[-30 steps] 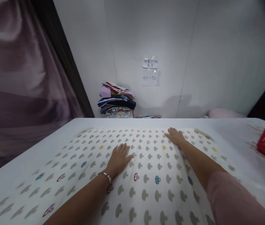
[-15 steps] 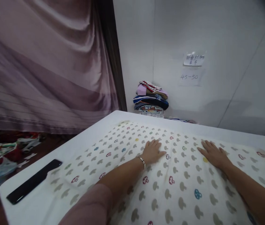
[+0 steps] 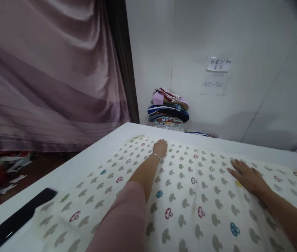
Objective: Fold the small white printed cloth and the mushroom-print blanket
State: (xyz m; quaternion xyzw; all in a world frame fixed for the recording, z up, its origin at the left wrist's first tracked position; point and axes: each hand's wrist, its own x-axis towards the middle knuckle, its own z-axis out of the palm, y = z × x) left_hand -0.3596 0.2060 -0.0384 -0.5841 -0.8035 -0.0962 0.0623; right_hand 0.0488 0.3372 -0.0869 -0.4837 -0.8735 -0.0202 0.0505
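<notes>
A white cloth printed with grey, red, blue, green and yellow mushrooms lies spread over the white table, with slight wrinkles and a yellowish stain at its far left corner. My left hand, a bracelet at its wrist, reaches to the cloth's far part and rests on it, palm down and holding nothing; its fingers look foreshortened. To the right, my right hand lies flat on the cloth with spread fingers, beside a yellow mushroom print. The near part of the cloth runs out of view.
A black flat bar-shaped object lies at the white table's left side. Folded fabrics are stacked beyond the far edge, against a wall with paper notes. A pink curtain hangs at left, above bags on the floor.
My left hand has slid forward and slightly left over the cloth to near its far edge. My right hand stays flat on about the same patch. The view has shifted a little.
</notes>
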